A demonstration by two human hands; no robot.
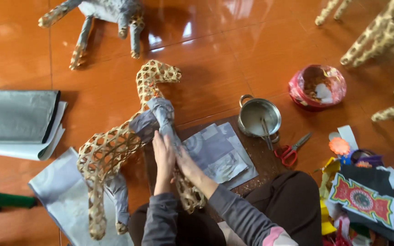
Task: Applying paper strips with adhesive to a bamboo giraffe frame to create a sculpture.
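On woven horse [110, 150], both hands [174, 159].

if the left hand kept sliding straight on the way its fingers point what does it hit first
The left hand points up along the woven bamboo horse frame. It would likely meet the grey paper wrapped around the neck first, then the bare woven head.
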